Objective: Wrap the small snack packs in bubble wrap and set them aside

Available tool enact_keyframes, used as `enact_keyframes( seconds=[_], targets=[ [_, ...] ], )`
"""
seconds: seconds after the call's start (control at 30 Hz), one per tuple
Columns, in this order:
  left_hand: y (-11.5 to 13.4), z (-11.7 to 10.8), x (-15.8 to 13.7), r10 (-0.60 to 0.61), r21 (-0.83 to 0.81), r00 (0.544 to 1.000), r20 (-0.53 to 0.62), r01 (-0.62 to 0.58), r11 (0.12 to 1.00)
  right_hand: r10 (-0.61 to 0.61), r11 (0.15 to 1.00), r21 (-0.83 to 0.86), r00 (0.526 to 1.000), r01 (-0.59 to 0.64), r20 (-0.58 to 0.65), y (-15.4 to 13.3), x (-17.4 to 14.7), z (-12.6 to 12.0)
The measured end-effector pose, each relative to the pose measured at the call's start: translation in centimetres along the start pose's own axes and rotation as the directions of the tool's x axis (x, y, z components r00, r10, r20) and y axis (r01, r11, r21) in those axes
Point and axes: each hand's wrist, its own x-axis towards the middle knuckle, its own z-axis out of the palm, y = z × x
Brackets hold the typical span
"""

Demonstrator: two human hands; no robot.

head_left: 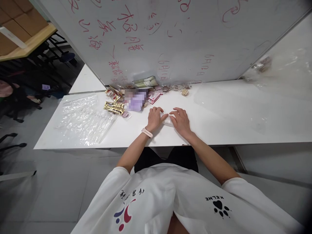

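A folded piece of clear plastic, seemingly a bag (167, 121), lies on the white table (209, 120) in front of me. My left hand (155, 118), with a pale watch band at the wrist, has its fingers curled over the left side of the plastic. From the other side my right hand (181, 122) bends its thumb and fingers onto the right end. Both hands rest low on the tabletop, and my fingers partly cover the plastic.
Flat clear bags (84, 120) spread over the table's left part. Behind my hands sit a gold packet (114, 107), a purple item (136, 101) partly blurred out, a green packet (145, 82) and other small packets. A whiteboard (156, 42) stands behind; more clear plastic (290, 71) lies right.
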Motion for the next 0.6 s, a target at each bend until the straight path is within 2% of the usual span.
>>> enact_keyframes(
  seconds=[0.13, 0.2, 0.33, 0.43, 0.6],
  targets=[
    [-0.2, 0.5, -0.5, -0.067, -0.147, 0.994, -0.082, 0.054, 0.988, -0.034, 0.994, 0.105, 0.999, 0.036, -0.018, 0.4, -0.2, 0.4],
    [-0.4, 0.4, -1.1, -0.121, -0.249, 0.985, -0.126, 0.086, 0.965, -0.104, 0.986, 0.132, 0.995, 0.105, -0.014, 0.4, -0.3, 0.6],
    [-0.1, -0.3, -2.1, -0.181, -0.360, 0.978, -0.101, 0.133, 0.924, -0.258, 0.958, 0.167, 0.956, 0.233, 0.141, -0.3, -1.0, 0.8],
    [0.9, -0.5, -2.8, -0.171, -0.392, 0.984, -0.038, 0.143, 0.909, -0.266, 0.961, 0.116, 0.950, 0.250, 0.163, -0.7, -2.6, 0.3],
    [4.2, 1.6, -4.0, -0.123, -0.508, 0.991, 0.052, 0.133, 0.851, -0.218, 0.968, -0.119, 0.976, 0.219, 0.025, -0.3, -7.2, -2.3]
  ],
)
